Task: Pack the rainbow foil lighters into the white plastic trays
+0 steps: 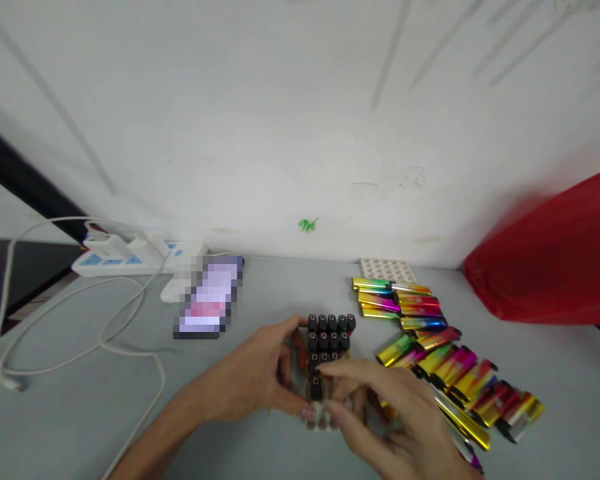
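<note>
A block of several small black-capped cylinders (330, 331) stands upright on the grey table (260, 320), partly hidden by my fingers. My left hand (253, 377) curls round the block's left side, thumb and fingers touching it. My right hand (395, 417) reaches in from the right, its fingertips pinched on one black-tipped cylinder (316, 388) at the block's near edge. To the right lie rows of shiny multicoloured metallic sticks (445, 357), some passing under my right hand.
A phone with a lit, blurred screen (210, 299) lies at centre left. A white power strip (130, 257) and white cables (75, 333) sit at the left. A white perforated tray (387, 269) stands by the wall. A red plastic bag (550, 260) fills the right.
</note>
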### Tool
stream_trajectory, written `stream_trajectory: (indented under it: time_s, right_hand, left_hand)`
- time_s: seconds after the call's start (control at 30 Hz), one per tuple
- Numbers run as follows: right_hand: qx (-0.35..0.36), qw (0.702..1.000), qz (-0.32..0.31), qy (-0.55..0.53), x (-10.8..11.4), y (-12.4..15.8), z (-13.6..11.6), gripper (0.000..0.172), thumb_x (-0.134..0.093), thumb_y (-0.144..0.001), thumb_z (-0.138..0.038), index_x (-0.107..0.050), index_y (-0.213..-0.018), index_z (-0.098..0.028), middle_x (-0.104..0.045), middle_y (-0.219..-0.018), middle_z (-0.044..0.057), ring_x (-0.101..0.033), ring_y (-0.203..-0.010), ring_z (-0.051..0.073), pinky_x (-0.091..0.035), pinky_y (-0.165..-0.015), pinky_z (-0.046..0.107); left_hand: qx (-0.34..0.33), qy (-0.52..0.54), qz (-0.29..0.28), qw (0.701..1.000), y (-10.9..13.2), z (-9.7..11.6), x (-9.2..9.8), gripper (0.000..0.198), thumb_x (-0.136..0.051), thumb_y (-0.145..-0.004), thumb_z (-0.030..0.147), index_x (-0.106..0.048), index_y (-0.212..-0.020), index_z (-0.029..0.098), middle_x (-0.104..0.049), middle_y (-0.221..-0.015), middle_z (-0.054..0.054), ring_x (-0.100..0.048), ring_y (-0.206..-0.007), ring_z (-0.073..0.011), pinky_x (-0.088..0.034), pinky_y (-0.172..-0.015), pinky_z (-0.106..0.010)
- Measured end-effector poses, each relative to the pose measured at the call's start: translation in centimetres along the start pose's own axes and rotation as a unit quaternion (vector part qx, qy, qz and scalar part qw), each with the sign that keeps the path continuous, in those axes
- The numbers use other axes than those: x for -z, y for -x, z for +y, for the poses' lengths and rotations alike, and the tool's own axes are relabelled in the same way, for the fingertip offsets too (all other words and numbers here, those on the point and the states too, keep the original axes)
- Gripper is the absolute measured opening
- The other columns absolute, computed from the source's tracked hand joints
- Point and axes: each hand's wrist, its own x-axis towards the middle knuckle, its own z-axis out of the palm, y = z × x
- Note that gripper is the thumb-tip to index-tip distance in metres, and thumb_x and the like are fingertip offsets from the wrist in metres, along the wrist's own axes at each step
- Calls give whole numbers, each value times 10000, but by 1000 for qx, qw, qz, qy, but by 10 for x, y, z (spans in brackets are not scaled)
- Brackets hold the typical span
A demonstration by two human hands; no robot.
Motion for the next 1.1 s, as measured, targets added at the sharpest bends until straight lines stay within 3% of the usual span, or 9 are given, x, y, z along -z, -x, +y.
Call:
stream_trajectory:
  time_s: [0.1,0.17,0.27,0.4,0.47,0.63,0.83,0.93,1.1]
  right_hand:
    - [-80,985,122,95,4,-2,5,167,-641,-1071,-295,-745,-1202,-300,-799,-952,11,-726,-779,204,-541,-727,340]
    - [-114,960,168,191,7,-5,13,179,-591,-1083,-307,-742,-1166,-260,-777,-1043,66,-712,-927,269,-560,-845,420]
    - [-122,919,154,341,9,-9,26,291,-559,-1071,-291,-721,-1296,-206,-708,-1181,157,-629,-1112,375,-537,-965,567]
    - [-134,864,112,473,5,-8,40,469,-552,-1063,-248,-628,-1522,-185,-586,-1457,264,-572,-1209,456,-522,-957,634]
    - [-131,849,88,504,3,-5,51,518,-517,-1067,-202,-578,-1582,-217,-534,-1599,259,-568,-1262,477,-495,-969,668]
    - [-69,887,57,454,4,2,78,708,-404,-1026,-47,-425,-1686,-304,-613,-1632,116,-532,-1419,426,-418,-1070,659]
    - [-75,907,39,413,9,-1,70,480,-476,-1069,-74,-637,-1472,-277,-749,-1444,95,-599,-1311,377,-396,-1054,586]
    - [-61,910,55,406,9,-3,65,429,-519,-1072,-75,-673,-1407,-294,-776,-1373,69,-622,-1243,357,-383,-1040,569]
    - [-46,916,52,394,10,-4,62,368,-516,-1086,-70,-709,-1299,-301,-802,-1246,48,-637,-1166,334,-392,-1011,533]
  left_hand:
    - [30,-50,10,998,-1,0,0,851,-1055,-616,389,-624,-1323,197,-749,-931,3,-637,-692,-166,-471,-561,-240]
    - [35,-61,10,997,-1,1,0,880,-1060,-603,385,-612,-1335,189,-742,-907,9,-634,-685,-168,-456,-542,-238]
    - [30,-66,14,997,1,2,0,831,-1057,-622,423,-622,-1290,187,-738,-915,9,-637,-697,-169,-461,-551,-244]
    - [32,-68,11,997,2,2,0,787,-1055,-632,439,-626,-1248,199,-737,-931,9,-635,-698,-164,-466,-558,-248]
    - [28,-65,9,997,1,1,0,775,-1049,-637,411,-627,-1253,204,-739,-935,10,-637,-703,-164,-470,-561,-247]
    - [32,-61,8,998,0,0,0,803,-1048,-632,386,-617,-1283,201,-725,-881,26,-634,-687,-167,-455,-537,-239]
    - [34,-58,15,998,0,-2,0,809,-1054,-617,377,-609,-1270,204,-723,-886,21,-641,-697,-176,-454,-534,-240]
    - [28,-61,15,998,0,-1,0,799,-1060,-613,420,-613,-1239,205,-727,-891,20,-639,-687,-171,-462,-541,-245]
    - [30,-62,14,998,1,0,-1,875,-1052,-635,451,-601,-1341,199,-737,-910,14,-646,-698,-178,-468,-559,-256]
